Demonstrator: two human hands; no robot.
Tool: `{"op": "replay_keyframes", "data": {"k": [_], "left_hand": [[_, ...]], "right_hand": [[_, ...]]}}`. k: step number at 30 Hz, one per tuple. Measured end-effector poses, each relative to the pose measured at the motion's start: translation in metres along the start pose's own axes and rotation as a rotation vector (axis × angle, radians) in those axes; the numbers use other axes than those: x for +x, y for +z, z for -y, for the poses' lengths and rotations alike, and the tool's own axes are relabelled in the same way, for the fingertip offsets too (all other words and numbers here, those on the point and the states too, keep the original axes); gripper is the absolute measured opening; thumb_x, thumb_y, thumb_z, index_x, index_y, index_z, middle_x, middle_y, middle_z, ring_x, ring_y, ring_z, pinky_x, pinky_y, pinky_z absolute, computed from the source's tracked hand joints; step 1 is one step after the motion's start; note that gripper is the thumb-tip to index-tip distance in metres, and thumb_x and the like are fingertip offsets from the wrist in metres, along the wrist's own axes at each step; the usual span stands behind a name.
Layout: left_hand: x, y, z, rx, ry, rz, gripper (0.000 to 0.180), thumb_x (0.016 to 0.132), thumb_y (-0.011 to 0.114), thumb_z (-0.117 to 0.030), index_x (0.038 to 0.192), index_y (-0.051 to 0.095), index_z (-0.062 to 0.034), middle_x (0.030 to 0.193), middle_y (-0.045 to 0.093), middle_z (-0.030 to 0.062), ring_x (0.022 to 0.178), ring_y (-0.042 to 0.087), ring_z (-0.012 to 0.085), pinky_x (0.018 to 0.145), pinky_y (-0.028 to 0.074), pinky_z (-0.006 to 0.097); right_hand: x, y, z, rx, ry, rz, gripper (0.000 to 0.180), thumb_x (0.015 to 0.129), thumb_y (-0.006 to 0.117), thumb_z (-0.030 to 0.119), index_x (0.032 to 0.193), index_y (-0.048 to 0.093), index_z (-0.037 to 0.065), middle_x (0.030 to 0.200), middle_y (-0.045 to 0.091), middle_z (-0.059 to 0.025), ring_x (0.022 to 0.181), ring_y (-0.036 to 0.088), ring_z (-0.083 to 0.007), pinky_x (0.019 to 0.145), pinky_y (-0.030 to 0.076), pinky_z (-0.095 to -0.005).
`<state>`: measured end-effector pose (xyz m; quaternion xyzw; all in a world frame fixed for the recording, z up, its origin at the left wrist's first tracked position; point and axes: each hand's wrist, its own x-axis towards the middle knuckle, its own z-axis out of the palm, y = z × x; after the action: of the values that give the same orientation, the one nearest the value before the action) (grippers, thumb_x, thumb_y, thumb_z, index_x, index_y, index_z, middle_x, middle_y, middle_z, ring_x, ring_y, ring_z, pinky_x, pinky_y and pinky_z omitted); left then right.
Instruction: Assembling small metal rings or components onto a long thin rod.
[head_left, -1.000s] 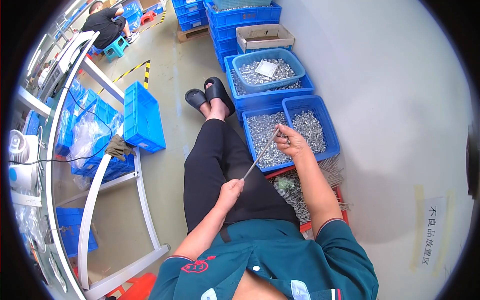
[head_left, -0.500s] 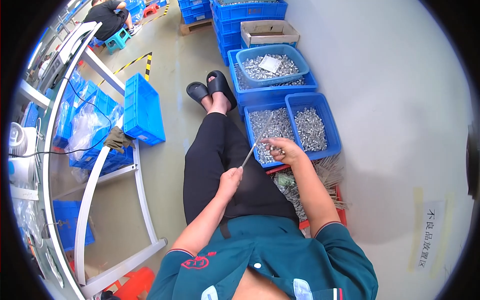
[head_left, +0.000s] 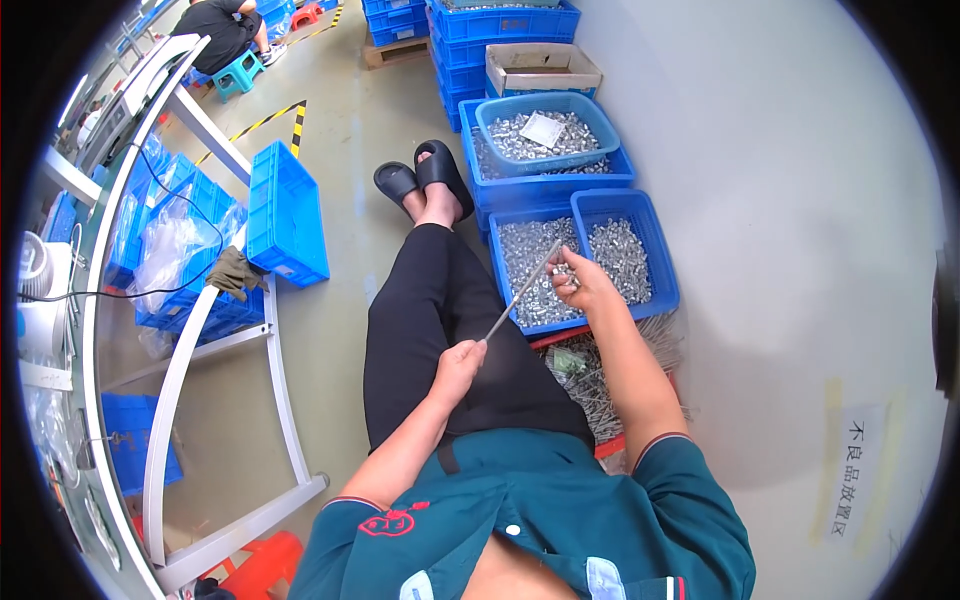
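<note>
My left hand (head_left: 460,372) is closed round the lower end of a thin metal rod (head_left: 520,294), above my lap. The rod slants up and away to the right. At its far end my right hand (head_left: 592,282) has thumb and fingertips pressed together, with several small silver metal fittings (head_left: 567,272) in the curled fingers. Whether a fitting sits on the rod tip is too small to tell. Beneath the right hand are a blue bin (head_left: 496,262) and a blue basket (head_left: 672,275), both filled with small silver fittings.
A red tray (head_left: 610,446) of thin metal rods (head_left: 655,345) lies by my right thigh. Farther off stand a light-blue tub (head_left: 612,135) of fittings, a cardboard box (head_left: 545,82) and stacked blue crates (head_left: 460,78). A white-framed table (head_left: 283,390) is at left. Another person (head_left: 215,40) sits far left.
My right hand has moved up and away along the rod, from near its middle to its far end. The left hand keeps its grip in nearly the same place.
</note>
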<state>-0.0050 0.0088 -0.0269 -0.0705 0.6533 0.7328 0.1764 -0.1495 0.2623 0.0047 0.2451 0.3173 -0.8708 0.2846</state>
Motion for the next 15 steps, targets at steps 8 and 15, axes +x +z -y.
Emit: {"op": "replay_keyframes", "data": {"k": [8,15], "left_hand": [[0.001,0.0,-0.001,0.018,-0.006,-0.015,0.033,0.089,0.052,-0.026,0.062,0.048,-0.0077,0.053,0.039,-0.0066,0.048,0.033,0.0019,0.044,0.026,0.02],[0.0,-0.002,0.003,0.07,0.007,-0.014,0.033,0.089,0.053,-0.027,0.062,0.049,-0.0072,0.053,0.04,-0.0062,0.048,0.033,0.0026,0.045,0.027,0.022]], "right_hand": [[-0.004,-0.001,0.0,0.105,-0.045,0.079,0.016,0.085,0.051,0.007,0.099,0.05,0.0,0.08,0.053,-0.0073,0.052,0.04,-0.0078,0.036,0.027,-0.016],[-0.011,0.008,0.003,0.08,-0.114,0.136,0.024,0.083,0.063,0.032,0.083,0.053,0.01,0.07,0.051,-0.0019,0.045,0.037,-0.0054,0.034,0.023,-0.0151]]}}
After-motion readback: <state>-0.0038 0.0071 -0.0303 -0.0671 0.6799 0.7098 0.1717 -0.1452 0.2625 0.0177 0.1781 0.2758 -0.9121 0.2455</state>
